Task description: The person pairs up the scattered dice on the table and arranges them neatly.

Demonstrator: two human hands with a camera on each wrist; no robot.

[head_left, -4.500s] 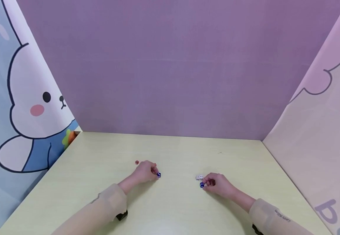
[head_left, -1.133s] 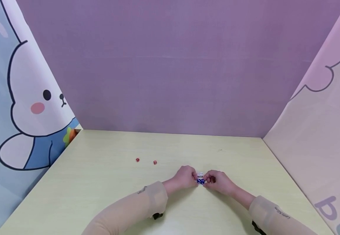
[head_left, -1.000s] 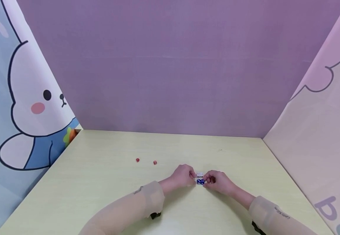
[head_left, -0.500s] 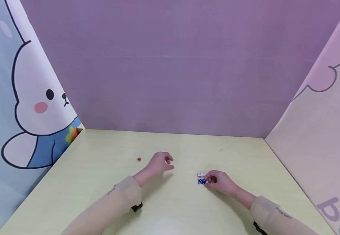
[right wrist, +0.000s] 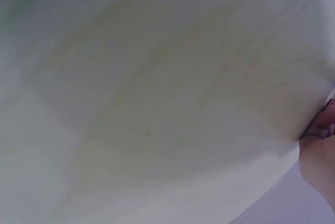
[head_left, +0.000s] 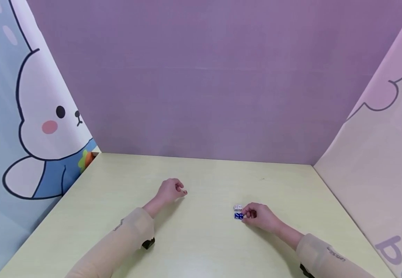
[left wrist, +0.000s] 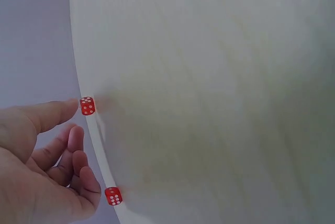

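My left hand (head_left: 169, 191) is over the left part of the table, its thumb tip right beside a red die (head_left: 185, 192). In the left wrist view the thumb stretches out to a red die (left wrist: 87, 106), while the other fingers are bent and apart from it. Another red die (left wrist: 113, 196) lies by those fingers; my hand hides it in the head view. My right hand (head_left: 261, 216) pinches the right one of two blue dice (head_left: 238, 216) with thumb and index finger. Two white dice (head_left: 237, 208) sit side by side just behind the blue pair.
The pale wooden table (head_left: 208, 247) ends at a purple backdrop (head_left: 201, 85). Printed cloths hang on both sides, a cartoon figure (head_left: 49, 100) on the left one. The right wrist view shows mostly tabletop and part of my right hand (right wrist: 319, 156).
My left hand brought a blue die from the left to the one in my right hand and released it. It then went back left to the red dice. My right hand stayed by the blue dice.
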